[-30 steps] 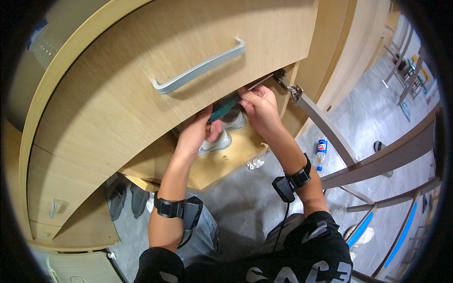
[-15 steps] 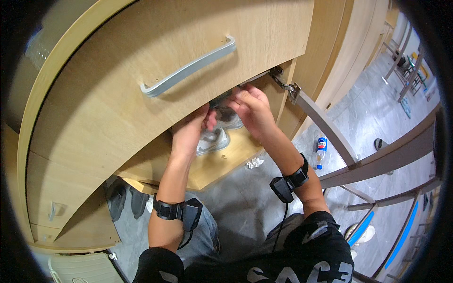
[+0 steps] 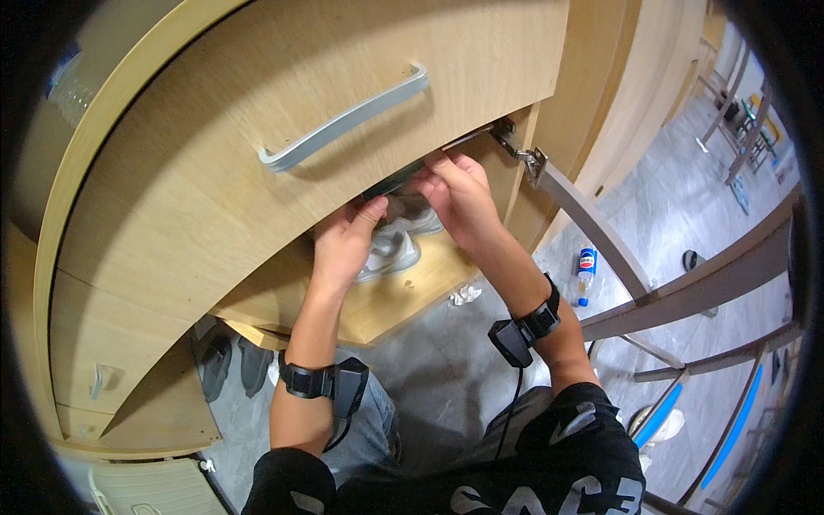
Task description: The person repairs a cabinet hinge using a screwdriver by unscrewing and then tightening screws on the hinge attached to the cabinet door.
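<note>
Both my hands are at the lower edge of a pale wooden panel [image 3: 215, 206] with a curved silver handle [image 3: 343, 120]. A dark, flat, thin-edged thing [image 3: 395, 179] shows beneath that edge, mostly hidden by the panel. My left hand [image 3: 343, 244] pinches its left end, thumb on top and fingers partly out of sight. On the other end, the bent fingers of my right hand [image 3: 455, 190] close with the thumb near the edge. Pale grey sneakers [image 3: 390, 256] rest on a wooden shelf [image 3: 386, 305] just below my hands.
A metal hinge [image 3: 524, 159] juts out right of my right hand. Grey metal bars [image 3: 592, 232] cross the right side. On the tiled floor lie a bottle with a blue cap [image 3: 586, 273] and crumpled white paper [image 3: 465, 295]. Dark slippers [image 3: 253, 367] lie at the lower left.
My left hand has turned, its thumb now laid along the dark flat thing's edge, and more of that thing shows. My right hand has barely moved.
</note>
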A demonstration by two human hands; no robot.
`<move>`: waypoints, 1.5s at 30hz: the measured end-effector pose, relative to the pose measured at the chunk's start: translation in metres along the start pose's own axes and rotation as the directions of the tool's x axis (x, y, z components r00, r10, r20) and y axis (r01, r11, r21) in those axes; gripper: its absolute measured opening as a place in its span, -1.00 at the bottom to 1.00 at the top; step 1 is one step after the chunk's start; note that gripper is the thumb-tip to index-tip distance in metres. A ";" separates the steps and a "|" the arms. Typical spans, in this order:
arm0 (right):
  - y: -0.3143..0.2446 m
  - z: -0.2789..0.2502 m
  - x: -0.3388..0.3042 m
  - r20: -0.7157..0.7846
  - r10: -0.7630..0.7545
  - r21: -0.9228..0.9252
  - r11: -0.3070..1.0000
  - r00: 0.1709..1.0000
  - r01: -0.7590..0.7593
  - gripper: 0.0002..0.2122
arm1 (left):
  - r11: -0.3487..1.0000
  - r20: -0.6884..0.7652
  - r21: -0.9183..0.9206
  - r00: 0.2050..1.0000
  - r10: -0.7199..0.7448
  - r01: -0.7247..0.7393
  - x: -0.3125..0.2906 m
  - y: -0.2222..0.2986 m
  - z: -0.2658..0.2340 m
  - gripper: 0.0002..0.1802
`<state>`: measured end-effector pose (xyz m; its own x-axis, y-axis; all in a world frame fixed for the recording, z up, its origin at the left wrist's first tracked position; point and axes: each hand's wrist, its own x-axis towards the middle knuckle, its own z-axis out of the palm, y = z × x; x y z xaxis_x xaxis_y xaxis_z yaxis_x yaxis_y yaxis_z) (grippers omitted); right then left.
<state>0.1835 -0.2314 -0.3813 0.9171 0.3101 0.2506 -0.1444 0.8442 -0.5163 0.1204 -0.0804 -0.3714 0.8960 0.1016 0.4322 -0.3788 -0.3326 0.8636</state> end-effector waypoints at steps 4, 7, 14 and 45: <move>-0.002 0.002 0.000 0.005 -0.052 -0.183 0.982 0.999 0.052 -0.67 | 0.754 0.310 -0.537 0.920 -0.240 0.378 0.007 0.003 -0.014 -0.78; -0.002 -0.002 -0.001 0.022 -0.087 -0.189 0.978 0.996 0.089 -0.71 | 0.649 0.480 -0.571 0.846 -0.233 0.503 0.009 0.004 -0.019 -0.79; -0.002 0.009 0.000 0.009 -0.043 -0.032 0.999 0.999 0.044 -0.75 | 0.966 0.110 -0.226 0.989 -0.100 0.123 0.000 0.003 0.003 -0.60; -0.009 -0.006 0.004 0.068 -0.069 -0.149 0.986 0.995 0.079 -0.75 | 0.816 0.202 -0.442 0.928 -0.314 0.373 0.005 0.011 0.004 -0.68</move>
<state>0.1905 -0.2404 -0.3809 0.8973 0.2799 0.3413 -0.0145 0.7915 -0.6110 0.1220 -0.0877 -0.3608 0.9970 0.0090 0.0772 -0.0776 0.1807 0.9805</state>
